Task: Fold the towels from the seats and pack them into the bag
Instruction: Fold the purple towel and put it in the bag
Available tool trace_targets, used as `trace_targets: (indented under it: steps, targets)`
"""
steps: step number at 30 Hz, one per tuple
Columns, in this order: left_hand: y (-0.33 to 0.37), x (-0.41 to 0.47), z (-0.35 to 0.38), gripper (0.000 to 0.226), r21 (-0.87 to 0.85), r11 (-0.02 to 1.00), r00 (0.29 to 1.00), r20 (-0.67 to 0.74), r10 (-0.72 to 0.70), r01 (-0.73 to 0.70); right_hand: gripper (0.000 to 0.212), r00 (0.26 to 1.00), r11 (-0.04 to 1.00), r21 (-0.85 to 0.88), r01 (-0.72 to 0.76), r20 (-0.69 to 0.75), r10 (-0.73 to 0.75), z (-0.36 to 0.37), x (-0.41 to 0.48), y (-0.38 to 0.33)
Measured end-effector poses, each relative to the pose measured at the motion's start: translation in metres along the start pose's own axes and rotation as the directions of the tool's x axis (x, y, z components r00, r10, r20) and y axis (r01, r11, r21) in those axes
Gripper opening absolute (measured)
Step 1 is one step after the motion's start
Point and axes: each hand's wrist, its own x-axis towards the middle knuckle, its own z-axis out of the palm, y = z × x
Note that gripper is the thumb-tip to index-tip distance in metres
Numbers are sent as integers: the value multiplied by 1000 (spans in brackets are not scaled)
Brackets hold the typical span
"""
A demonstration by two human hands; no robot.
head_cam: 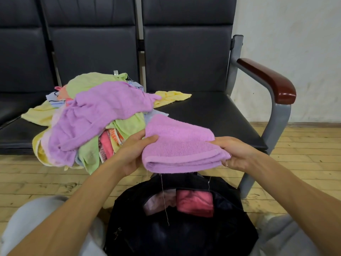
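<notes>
One black bag [184, 237], two towels [195, 203] inside; left hand [134, 152] and right hand [238, 154] grip one folded purple towel [180, 145].

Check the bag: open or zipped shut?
Open. The black bag has its mouth gaping, showing a red-pink towel and a pale towel inside.

A waiting room: linked black padded seats [184, 58] with a wooden armrest [267, 80].

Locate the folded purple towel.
Head view, centre: the folded purple towel is held between the left hand and right hand, above the open black bag, right of the towel pile.
</notes>
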Motion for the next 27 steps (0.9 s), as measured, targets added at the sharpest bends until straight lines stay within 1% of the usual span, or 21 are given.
trace_targets:
  steps: [2,5,7,9,12,15,17,18,19,21,22,24,25,27]
  targets:
    - [0,1,-1,33,-14,1000,1000,27,8,-7,32,999,999,10,34,36,-34,-1,0,-2]
    - [0,3,-4,38,-12,999,996,80,36,-36,43,986,995,-15,99,138,-96,-5,0,-6]
    - [0,5,-5,41,-16,998,992,117,55,-54,43,978,991,9,130,164,-130,-6,0,-9]
    - [1,5,-5,42,-35,998,991,124,58,-55,37,976,986,30,162,145,-164,-6,-1,-12]
    - [0,7,-7,32,-44,999,998,58,31,-28,24,982,982,52,181,52,-184,-4,-3,-17]
    - [-2,10,-8,24,-118,993,999,31,-23,27,29,988,979,136,150,19,-154,-5,0,-15]
    - [-2,10,-7,14,-122,991,997,51,-54,60,32,994,992,70,108,-8,-108,-6,3,-13]
    - [-2,10,-5,10,-100,993,996,68,-53,60,35,996,996,11,86,-5,-86,-5,3,-13]
    - [-3,10,-4,11,-61,997,995,95,-39,45,36,998,997,-40,68,3,-68,-4,3,-12]
    - [-8,10,-3,19,12,1000,991,131,-2,1,27,999,992,-124,28,44,-23,-2,3,-10]
    - [-10,12,-3,26,28,1000,992,125,5,-9,22,999,990,-143,16,45,-10,-3,3,-10]
    - [-15,14,-4,45,47,999,997,74,-6,2,37,1000,983,-185,-8,19,12,-8,5,-9]
    - [-16,15,-5,50,64,998,999,43,-22,19,43,1000,978,-208,-29,2,30,-10,7,-8]
    - [-20,15,-5,42,107,992,997,3,-71,70,41,998,972,-228,-50,-36,43,-11,9,-5]
